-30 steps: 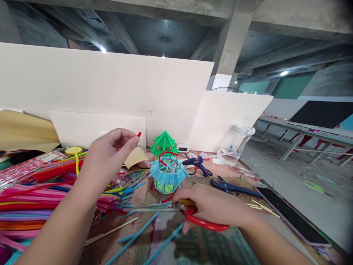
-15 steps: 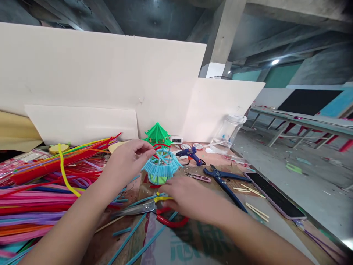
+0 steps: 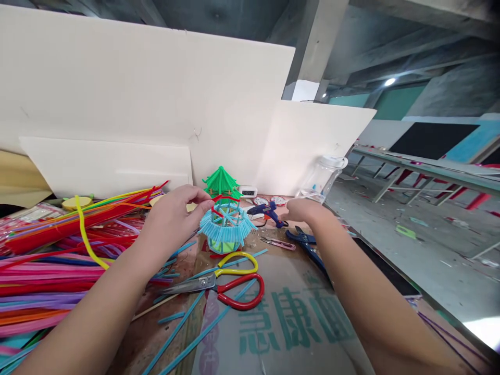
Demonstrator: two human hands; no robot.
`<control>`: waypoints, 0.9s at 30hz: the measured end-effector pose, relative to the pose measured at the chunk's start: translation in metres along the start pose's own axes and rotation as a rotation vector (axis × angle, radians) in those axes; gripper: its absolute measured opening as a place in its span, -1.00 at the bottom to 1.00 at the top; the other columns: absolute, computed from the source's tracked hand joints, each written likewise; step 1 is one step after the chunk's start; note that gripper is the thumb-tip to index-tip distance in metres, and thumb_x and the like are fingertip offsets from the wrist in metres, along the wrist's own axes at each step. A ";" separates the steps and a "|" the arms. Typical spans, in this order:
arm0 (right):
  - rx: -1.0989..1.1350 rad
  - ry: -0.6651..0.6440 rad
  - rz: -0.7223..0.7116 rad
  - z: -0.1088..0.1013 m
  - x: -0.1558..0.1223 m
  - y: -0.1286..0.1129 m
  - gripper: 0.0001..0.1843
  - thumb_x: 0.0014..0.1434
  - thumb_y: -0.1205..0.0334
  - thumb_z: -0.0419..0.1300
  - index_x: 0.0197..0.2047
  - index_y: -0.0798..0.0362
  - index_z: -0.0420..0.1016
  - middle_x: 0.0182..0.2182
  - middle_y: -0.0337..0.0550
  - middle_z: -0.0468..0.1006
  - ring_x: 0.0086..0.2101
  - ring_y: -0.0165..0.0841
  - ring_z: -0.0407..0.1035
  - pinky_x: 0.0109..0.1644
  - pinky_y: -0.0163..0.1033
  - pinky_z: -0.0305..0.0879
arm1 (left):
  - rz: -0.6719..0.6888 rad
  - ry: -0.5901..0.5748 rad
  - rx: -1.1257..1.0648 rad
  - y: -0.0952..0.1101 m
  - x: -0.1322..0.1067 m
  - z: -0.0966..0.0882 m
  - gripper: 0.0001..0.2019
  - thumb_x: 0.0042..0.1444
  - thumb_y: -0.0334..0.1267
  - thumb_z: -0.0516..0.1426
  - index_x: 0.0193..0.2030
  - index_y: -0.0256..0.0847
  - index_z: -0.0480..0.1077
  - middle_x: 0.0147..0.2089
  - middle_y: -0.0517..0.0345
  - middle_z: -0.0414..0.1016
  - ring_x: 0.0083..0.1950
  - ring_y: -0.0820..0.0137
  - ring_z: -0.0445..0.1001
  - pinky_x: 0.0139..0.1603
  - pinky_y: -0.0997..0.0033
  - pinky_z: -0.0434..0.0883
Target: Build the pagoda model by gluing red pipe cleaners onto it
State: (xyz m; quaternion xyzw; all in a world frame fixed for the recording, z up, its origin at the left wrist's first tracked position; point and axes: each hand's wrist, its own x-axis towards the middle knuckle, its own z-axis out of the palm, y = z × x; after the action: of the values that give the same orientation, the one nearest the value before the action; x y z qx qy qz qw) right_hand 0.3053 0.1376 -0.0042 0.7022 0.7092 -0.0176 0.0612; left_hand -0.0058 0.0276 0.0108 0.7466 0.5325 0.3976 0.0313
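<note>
My left hand (image 3: 174, 216) is closed in a pinch on a red pipe cleaner at the top rim of a small blue pipe-cleaner model (image 3: 226, 229) standing on the table. Behind the model sits a green pipe-cleaner roof (image 3: 221, 182). My right hand (image 3: 302, 209) is stretched out beside a blue glue gun (image 3: 269, 212), just right of it. I see the hand from the back and its fingers are mostly hidden. Scissors with a red and a yellow handle (image 3: 230, 284) lie free on the table in front of the model.
A big heap of coloured pipe cleaners (image 3: 58, 250) fills the left side. Blue pliers (image 3: 308, 245) and small snips (image 3: 277, 242) lie under my right arm. A clear jar (image 3: 322, 177) and white foam boards (image 3: 156, 104) stand at the back. Cut blue pieces lie near the front.
My right hand has let go of the scissors and moved away and to the right, to the glue gun. My left hand has brought the red piece down onto the blue model.
</note>
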 end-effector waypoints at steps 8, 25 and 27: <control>0.319 0.085 -0.086 0.068 0.041 0.003 -0.64 0.19 0.04 0.21 -0.12 0.19 0.52 -0.25 0.04 0.60 -0.30 -0.27 0.45 -0.29 -0.28 0.27 | -0.004 -0.010 0.008 -0.002 0.002 -0.002 -0.75 0.24 -0.05 0.06 -0.23 -0.13 0.46 -0.13 0.14 0.56 -0.09 0.25 0.49 -0.08 0.36 0.32; 0.959 0.278 -0.392 0.013 -0.018 -0.006 -0.61 0.20 -0.04 0.15 -0.11 0.07 0.56 -0.23 -0.04 0.63 -0.24 -0.24 0.50 -0.39 -0.33 0.33 | -0.042 -0.013 0.030 -0.012 0.006 0.000 -0.76 0.24 -0.09 0.03 -0.17 -0.11 0.47 -0.12 0.17 0.58 -0.06 0.22 0.50 -0.03 0.30 0.34; 0.923 0.295 -0.501 0.002 -0.039 -0.015 -0.63 0.19 -0.06 0.17 -0.16 0.06 0.56 -0.21 -0.06 0.63 -0.24 -0.26 0.49 -0.39 -0.34 0.32 | -0.059 -0.024 0.019 -0.016 0.007 0.005 -0.77 0.24 -0.11 0.03 -0.17 -0.12 0.45 -0.12 0.16 0.58 -0.07 0.23 0.50 -0.04 0.30 0.34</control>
State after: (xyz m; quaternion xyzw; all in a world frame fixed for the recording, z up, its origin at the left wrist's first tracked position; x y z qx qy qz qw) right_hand 0.2908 0.0989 -0.0028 0.4604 0.7745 -0.2425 -0.3598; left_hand -0.0141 0.0416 0.0040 0.7354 0.5577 0.3826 0.0423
